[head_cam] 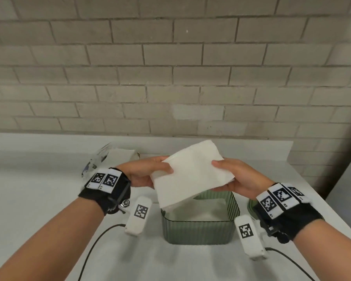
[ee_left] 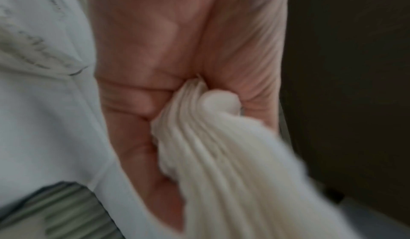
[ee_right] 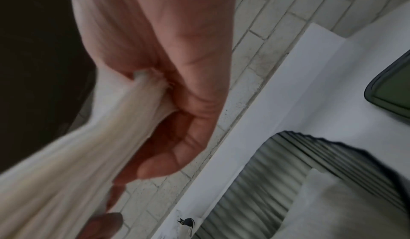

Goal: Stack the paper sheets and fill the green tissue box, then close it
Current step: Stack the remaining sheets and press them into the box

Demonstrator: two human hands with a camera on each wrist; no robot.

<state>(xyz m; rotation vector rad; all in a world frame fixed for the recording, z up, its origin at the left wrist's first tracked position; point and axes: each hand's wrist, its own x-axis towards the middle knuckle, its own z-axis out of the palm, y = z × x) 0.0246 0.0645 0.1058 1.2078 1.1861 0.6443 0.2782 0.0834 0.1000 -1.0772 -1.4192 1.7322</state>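
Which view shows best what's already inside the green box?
Head view: the open green box shows white sheets lying inside. Right wrist shows its ribbed wall and some paper, blurred; left wrist only a ribbed corner.

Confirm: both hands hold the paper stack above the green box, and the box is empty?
Not empty. The head view shows white sheets already lying inside the green box. The rest stands: left hand and right hand hold the paper stack above it.

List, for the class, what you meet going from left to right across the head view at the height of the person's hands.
Clear plastic wrapper → left hand → stack of paper sheets → right hand. Both hands grip the stack, which is held above the open green tissue box.
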